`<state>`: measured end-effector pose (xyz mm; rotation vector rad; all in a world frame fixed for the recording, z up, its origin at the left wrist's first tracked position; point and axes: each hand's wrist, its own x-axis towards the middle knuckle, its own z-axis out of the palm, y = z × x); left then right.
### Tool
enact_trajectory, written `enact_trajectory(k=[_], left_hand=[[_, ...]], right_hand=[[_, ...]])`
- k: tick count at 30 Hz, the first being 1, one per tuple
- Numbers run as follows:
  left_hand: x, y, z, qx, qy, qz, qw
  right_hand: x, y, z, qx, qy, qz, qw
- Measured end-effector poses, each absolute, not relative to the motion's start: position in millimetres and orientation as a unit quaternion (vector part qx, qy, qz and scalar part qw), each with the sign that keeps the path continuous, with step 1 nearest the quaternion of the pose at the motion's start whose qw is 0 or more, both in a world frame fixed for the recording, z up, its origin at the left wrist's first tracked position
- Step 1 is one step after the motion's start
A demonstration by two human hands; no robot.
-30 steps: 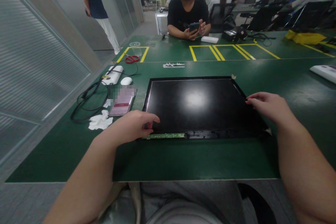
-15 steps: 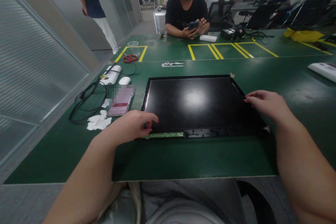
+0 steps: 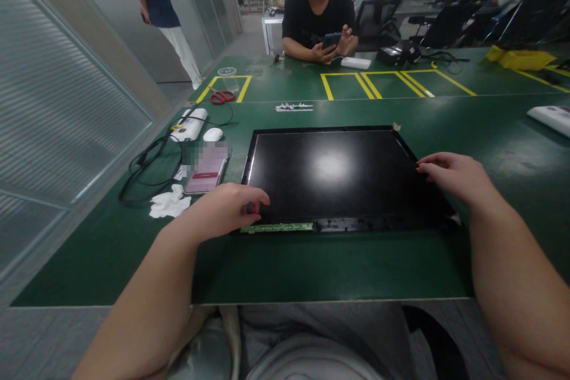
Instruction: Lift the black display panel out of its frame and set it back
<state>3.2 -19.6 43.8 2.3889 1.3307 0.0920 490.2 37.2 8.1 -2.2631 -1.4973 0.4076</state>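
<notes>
A black flat display panel (image 3: pixel 329 184) lies face up in front of me, with a green circuit board strip (image 3: pixel 280 228) along the left part of its near edge. My left hand (image 3: pixel 236 205) is at the panel's near left corner, its fingers bent over the frame. At the right edge, my right hand (image 3: pixel 449 172) pinches the frame between thumb and fingers. The undersides of both grips are hidden.
Left of the panel are a phone (image 3: pixel 205 175), crumpled tissue (image 3: pixel 170 202), a white mouse (image 3: pixel 212 135), black cables (image 3: pixel 142 160) and red scissors (image 3: pixel 222 97). White strips (image 3: pixel 294 107) lie beyond it. Across the green table (image 3: pixel 333 273) a person (image 3: pixel 318 24) holds a phone.
The view has shifted slightly. Both hands stay at the panel's edges, and the left fingers have curled a little more.
</notes>
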Motion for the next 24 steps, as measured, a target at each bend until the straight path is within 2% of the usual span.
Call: enact_trajectory(k=[4,9,20,24], left_hand=[[-1,-17,42,0.854,0.494,0.114,0.119],[-7,-12,38,0.807,0.563,0.177,0.029],[-3,-5,26,0.772,0.624,0.116,0.044],[-3,1,18,0.763,0.638,0.092,0.032]], right_hand=[[489,36,9,-0.801,-0.523,0.174,0.233],[483,34,14,-0.807,-0.515,0.169,0.235],[473,29,22,-0.809,-0.513,0.156,0.242],[476,29,22,-0.813,-0.510,0.116,0.256]])
